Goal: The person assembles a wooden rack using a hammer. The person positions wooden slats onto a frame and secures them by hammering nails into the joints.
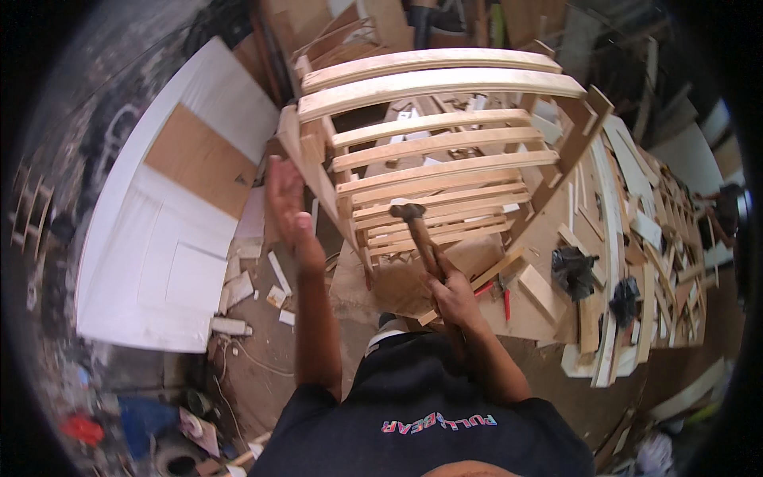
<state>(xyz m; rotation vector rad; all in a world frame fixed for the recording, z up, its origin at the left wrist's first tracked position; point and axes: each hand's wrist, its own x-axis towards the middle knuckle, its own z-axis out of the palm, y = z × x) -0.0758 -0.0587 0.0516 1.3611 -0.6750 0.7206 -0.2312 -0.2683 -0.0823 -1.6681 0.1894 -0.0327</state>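
A hammer (421,241) with a dark metal head and a wooden handle is gripped in my right hand (451,294). Its head is raised in front of the lower slats of a pale wooden slatted frame (442,84). This frame stands before me, with several crosswise slats between two side uprights. My left hand (288,208) is beside the left upright, its fingers stretched out and slightly blurred, with nothing in it. Whether its palm touches the upright, I cannot tell. Pliers with red handles (506,300) lie on the work surface right of my right hand.
A large white panel (184,262) with a brown patch leans at the left. Long boards and many wood offcuts (668,254) are piled at the right, beside black plastic bags (574,270). Scraps and a cable (266,369) lie on the floor.
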